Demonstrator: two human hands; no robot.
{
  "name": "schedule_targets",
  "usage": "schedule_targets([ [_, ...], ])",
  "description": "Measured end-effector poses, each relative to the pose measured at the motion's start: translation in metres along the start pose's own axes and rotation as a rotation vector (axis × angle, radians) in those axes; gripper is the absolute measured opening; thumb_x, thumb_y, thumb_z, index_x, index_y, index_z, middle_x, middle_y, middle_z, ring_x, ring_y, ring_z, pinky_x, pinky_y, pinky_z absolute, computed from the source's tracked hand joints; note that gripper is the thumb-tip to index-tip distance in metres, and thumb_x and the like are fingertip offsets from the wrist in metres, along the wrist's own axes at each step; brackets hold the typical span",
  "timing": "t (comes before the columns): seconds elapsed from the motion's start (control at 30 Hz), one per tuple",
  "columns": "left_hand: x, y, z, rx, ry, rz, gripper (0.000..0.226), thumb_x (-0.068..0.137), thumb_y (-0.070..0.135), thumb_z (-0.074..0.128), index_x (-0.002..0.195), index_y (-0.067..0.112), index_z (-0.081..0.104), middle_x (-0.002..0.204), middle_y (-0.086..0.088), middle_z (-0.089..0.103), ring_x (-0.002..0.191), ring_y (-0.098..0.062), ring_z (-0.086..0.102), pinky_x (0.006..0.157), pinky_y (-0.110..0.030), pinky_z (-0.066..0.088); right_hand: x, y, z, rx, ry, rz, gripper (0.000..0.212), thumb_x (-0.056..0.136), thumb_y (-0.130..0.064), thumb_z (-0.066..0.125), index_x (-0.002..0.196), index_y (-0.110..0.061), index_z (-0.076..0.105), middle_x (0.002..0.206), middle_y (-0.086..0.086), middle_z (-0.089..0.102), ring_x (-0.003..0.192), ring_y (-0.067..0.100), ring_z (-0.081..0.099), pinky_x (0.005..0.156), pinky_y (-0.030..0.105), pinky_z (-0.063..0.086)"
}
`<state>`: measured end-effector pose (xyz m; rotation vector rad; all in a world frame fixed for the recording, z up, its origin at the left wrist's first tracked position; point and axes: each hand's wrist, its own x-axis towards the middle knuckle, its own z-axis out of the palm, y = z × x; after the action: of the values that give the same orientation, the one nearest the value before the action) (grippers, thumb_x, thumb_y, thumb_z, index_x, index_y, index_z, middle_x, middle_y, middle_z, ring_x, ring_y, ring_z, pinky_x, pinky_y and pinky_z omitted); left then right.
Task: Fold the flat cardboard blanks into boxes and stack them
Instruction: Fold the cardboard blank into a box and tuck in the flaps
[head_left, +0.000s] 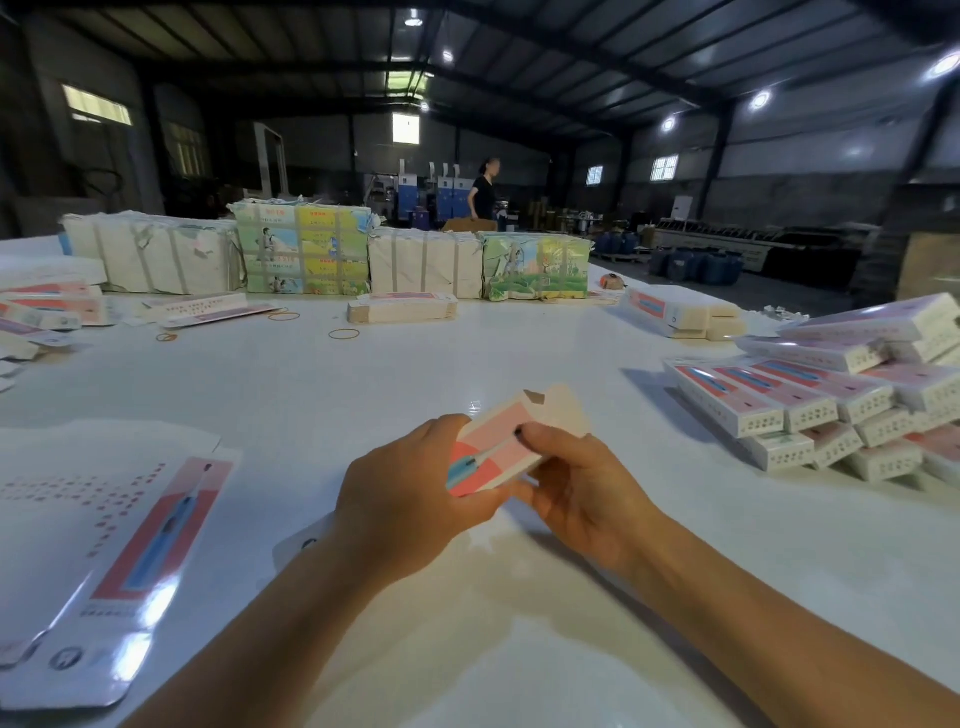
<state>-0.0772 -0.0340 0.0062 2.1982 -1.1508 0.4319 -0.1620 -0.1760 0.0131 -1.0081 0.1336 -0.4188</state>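
Right now, looking down from my head camera, I am holding a long pink-and-white printed cardboard box (496, 447) between both hands, lifted just above the glossy white table (519, 649). My left hand (410, 499) is wrapping its fingers around the near end, thumb pressing on the printed top face. My right hand (576, 491) is gripping the right side, its thumb lying along the top edge and its fingers curling underneath. Beyond my fingers the far end is sticking out, and its plain tuck flap (550, 405) is standing open, so I am judging the fold as nearly done, with that end not yet closed.

The card is looking thin and light, glossy on the print and probably a little slippery. It should be bending readily at the creases and denting if squeezed on the broad faces, so I am judging the long edges and corners the safest places to pinch.

To the left of my left hand, a flat printed cardboard blank (104, 545) is lying on the table. To the far right of my right hand, a stack of finished pink-and-white boxes (831, 400) is waiting. Well beyond both hands, strapped bundles of flat card (311, 254) are standing in a row.
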Motion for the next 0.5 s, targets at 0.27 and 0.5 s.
schedule_targets([
  [0.27, 0.000, -0.001, 0.002, -0.014, -0.004, 0.014, 0.055, 0.080, 0.058, 0.060, 0.124, 0.031, 0.042, 0.103, 0.017, 0.053, 0.085, -0.007, 0.053, 0.073, -0.018, 0.045, -0.007, 0.003, -0.005, -1.460, 0.050, -0.618, 0.036, 0.097, -0.039, 0.035, 0.118, -0.019, 0.056, 0.101, 0.001, 0.067, 0.090, 0.017, 0.061, 0.082, 0.029, 0.048],
  [0.5, 0.001, -0.008, -0.002, 0.111, 0.050, 0.055, 0.056, 0.080, 0.050, 0.064, 0.126, 0.022, 0.047, 0.105, 0.005, 0.061, 0.089, -0.017, 0.057, 0.071, -0.025, 0.044, -0.006, 0.006, 0.007, -0.632, 0.010, -0.238, 0.042, 0.089, -0.052, 0.044, 0.095, -0.018, 0.069, 0.093, 0.004, 0.071, 0.091, 0.017, 0.067, 0.084, 0.034, 0.056],
])
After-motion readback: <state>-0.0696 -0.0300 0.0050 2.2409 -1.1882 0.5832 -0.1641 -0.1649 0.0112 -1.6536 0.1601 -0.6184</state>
